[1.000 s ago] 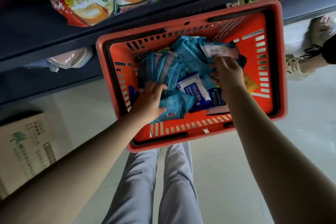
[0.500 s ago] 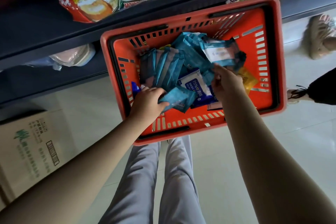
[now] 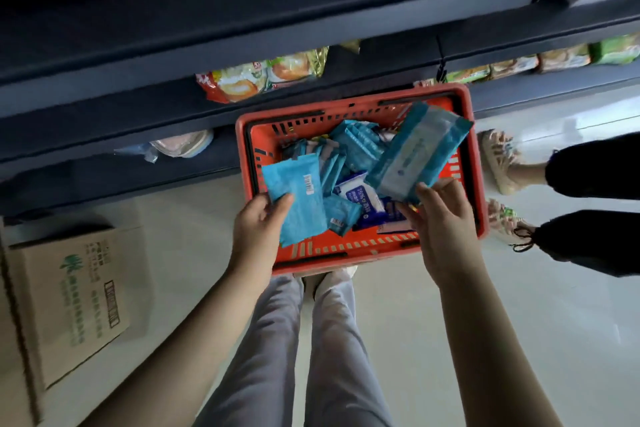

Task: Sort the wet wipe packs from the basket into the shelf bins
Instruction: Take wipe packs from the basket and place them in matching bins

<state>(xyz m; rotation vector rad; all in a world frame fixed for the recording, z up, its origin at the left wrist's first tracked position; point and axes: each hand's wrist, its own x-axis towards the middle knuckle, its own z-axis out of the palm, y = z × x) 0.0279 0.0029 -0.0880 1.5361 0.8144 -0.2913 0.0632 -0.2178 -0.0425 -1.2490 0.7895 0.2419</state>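
An orange basket (image 3: 360, 255) stands on the floor by my feet, filled with several blue wet wipe packs (image 3: 349, 152). My left hand (image 3: 258, 230) pinches a flat blue pack (image 3: 298, 196) with a barcode, lifted over the basket's left side. A larger blue-and-white pack (image 3: 417, 151) is gripped by its lower end in my right hand (image 3: 438, 218), raised above the basket's right side. A white and dark blue pack (image 3: 360, 198) marked 75% lies among those left in the basket.
Dark shelves (image 3: 242, 45) run across the top, with snack bags (image 3: 263, 76) on one level and packets (image 3: 540, 61) further right. A cardboard box (image 3: 72, 302) sits on the floor at left. Another person's legs and shoes (image 3: 502, 163) stand to the right of the basket.
Both hands have lifted out of the pile, each now holding a pack above the basket. The view has tilted up, showing more shelving.
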